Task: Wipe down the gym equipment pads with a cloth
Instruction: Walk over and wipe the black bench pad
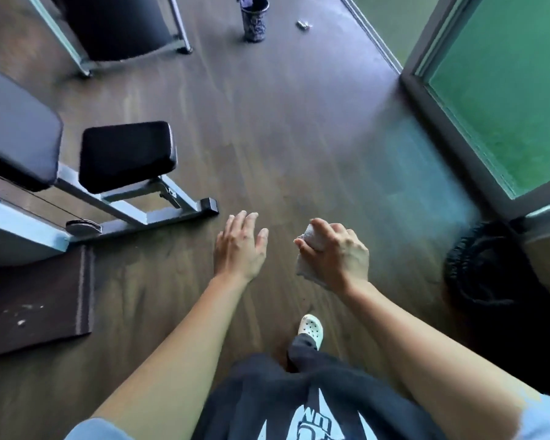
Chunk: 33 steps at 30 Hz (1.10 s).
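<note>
My right hand (337, 252) is closed around a bunched grey-white cloth (307, 266), held over the wooden floor in the middle of the view. To its left, my left hand (238, 246) is empty with flat, spread fingers. A gym bench stands at the left: a small black seat pad (126, 155) on a grey metal frame (134, 206), and a larger black back pad (16, 134) beside it at the far left. Both hands are well apart from the pads, to the right of the bench's foot.
A second black padded machine (118, 23) stands at the top left. A dark patterned cup (254, 19) and a small metal item (304, 24) lie on the floor ahead. Green glass doors (502, 90) are at the right, a black coiled object (486, 265) below them, a dark mat (35, 300) lower left.
</note>
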Available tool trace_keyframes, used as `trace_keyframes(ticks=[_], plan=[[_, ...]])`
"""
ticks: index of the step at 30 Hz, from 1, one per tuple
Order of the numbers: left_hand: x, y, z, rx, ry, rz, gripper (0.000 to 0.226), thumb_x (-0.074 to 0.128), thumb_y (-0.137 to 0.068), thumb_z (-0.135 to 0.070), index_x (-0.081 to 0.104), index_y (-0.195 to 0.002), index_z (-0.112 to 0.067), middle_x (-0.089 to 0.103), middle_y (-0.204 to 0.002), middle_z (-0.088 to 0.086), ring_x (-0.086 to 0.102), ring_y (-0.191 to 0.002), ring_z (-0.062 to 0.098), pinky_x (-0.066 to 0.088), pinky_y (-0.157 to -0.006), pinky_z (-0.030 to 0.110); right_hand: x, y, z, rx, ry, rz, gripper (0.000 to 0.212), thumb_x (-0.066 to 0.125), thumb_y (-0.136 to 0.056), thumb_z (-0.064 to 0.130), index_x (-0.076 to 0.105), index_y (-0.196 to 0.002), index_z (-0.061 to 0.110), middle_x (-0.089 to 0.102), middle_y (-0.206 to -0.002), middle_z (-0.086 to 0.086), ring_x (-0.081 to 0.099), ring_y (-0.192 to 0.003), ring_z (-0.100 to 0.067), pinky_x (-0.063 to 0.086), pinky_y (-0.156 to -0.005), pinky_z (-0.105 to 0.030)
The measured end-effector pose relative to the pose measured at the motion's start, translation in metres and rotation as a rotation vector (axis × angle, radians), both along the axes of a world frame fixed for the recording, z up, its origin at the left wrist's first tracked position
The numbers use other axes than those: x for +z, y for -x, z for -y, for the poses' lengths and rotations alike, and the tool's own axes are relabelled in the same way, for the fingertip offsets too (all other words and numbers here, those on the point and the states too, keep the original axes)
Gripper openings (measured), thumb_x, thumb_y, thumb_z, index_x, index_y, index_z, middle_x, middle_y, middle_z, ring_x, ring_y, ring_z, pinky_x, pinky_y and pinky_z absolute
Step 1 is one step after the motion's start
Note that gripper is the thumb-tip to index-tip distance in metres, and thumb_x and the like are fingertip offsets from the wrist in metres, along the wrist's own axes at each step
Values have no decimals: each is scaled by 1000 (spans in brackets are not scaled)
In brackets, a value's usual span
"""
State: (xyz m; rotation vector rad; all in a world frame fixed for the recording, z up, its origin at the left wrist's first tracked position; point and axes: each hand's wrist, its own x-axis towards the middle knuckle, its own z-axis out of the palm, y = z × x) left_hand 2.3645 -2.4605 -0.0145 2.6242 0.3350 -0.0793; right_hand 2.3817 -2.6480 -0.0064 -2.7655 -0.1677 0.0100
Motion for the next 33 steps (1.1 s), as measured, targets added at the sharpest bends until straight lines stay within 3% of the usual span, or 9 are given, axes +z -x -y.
trace_keyframes(ticks=[4,10,16,25,33], plan=[[-7,-49,-24,220,11,24,63,29,-86,-47,50,-134,-11,46,-142,12,37,-134,31,33,-107,43,-6,-86,-36,189,-26,20,44,60,-79,63,60,-104,27,66,-99,-5,60,-87,-33,47,-69,-36],[-30,-112,-77,482,68,105,65,28,-84,-47,59,-119,-3,56,-127,21,47,-122,39,39,-100,50,-25,-193,-112,426,-40,9,49,58,-81,63,59,-116,29,66,-105,-6,60,-92,-34,45,-72,-36],[-50,-186,-158,575,-5,51,59,26,-87,-45,54,-124,-8,53,-130,14,46,-123,33,47,-92,49,-48,-295,-214,560,-19,20,48,59,-81,61,59,-117,30,66,-104,-6,60,-92,-34,43,-70,-34],[-78,-275,-276,752,-57,-1,44,48,-95,-30,49,-133,-7,44,-142,20,38,-132,40,39,-101,51,-61,-418,-374,752,-9,21,51,54,-82,66,58,-120,32,65,-109,-3,58,-95,-32,43,-71,-34],[-118,-321,-352,961,-92,-40,54,33,-92,-40,53,-128,-5,49,-136,24,45,-126,43,47,-94,52,-110,-478,-496,1052,-9,-18,55,53,-82,66,57,-123,29,65,-113,-5,59,-97,-33,46,-76,-38]])
